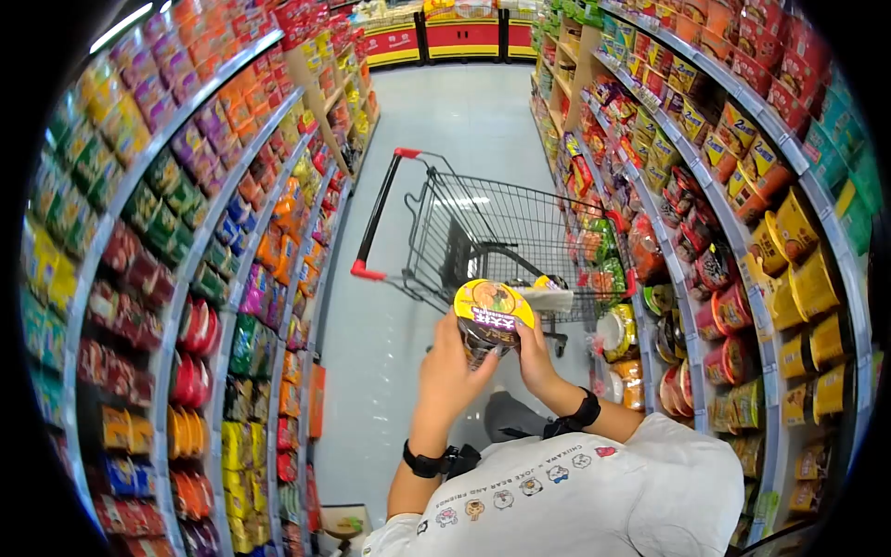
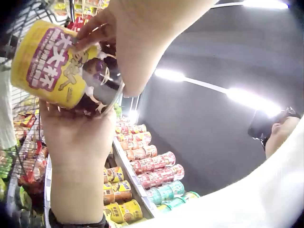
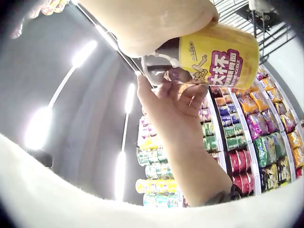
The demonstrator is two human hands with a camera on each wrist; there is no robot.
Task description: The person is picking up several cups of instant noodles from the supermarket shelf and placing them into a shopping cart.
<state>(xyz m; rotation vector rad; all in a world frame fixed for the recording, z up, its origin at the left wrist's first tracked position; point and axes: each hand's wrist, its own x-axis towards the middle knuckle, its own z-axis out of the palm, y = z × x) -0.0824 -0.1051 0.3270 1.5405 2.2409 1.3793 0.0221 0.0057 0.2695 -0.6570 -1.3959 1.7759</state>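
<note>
Both hands hold a cup of instant noodles (image 1: 487,320) in front of the chest. Its lid is yellow with a noodle picture; yellow and black cover its side. The left hand (image 1: 448,369) grips one side, thumb across the lower part. On the opposite side the right hand (image 1: 535,360) has its fingers around the cup near the lid. In the left wrist view the noodle cup (image 2: 45,64) shows purple lettering and a cartoon figure, between the near left hand (image 2: 135,42) and the right hand (image 2: 78,126). The right wrist view shows left fingertips against the cup (image 3: 223,54).
A wire shopping cart (image 1: 520,227) with a red and black handle stands just ahead, a few packages inside. Shelves of bagged noodles (image 1: 121,251) line the left; cup and bucket noodles (image 1: 803,288) fill the right. Red and yellow counters (image 1: 464,39) cross the aisle's far end.
</note>
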